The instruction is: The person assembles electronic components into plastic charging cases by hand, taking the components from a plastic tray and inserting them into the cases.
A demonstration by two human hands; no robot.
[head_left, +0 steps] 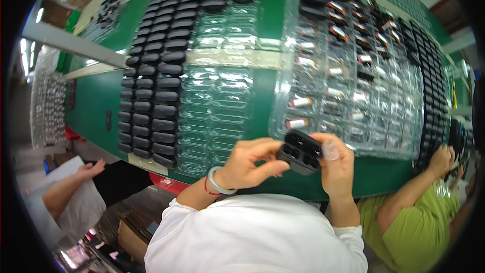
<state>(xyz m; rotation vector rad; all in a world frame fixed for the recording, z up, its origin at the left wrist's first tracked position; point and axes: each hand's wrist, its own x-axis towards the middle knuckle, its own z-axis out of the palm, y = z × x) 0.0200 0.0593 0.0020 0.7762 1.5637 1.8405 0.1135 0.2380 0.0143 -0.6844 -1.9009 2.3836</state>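
Observation:
Between my two hands, in front of my chest, is a black earbud charging case [301, 157] with its lid up, its inner wells facing me. My left hand [255, 164] pinches its left side with thumb and fingers; a pale bangle and a red string circle that wrist. On the other side, my right hand [334, 164] grips the lid and the right edge. Just beyond the case lies a clear plastic tray [316, 139] with small cylindrical parts [297, 123] of white and copper colour in several pockets.
Left on the green table [91, 121], rows of closed black cases [164, 124] fill part of a clear tray [217, 116]. More black cases [429, 81] stand in rows at the right. A person in green [422, 222] works there; another person's hand [92, 170] shows at left.

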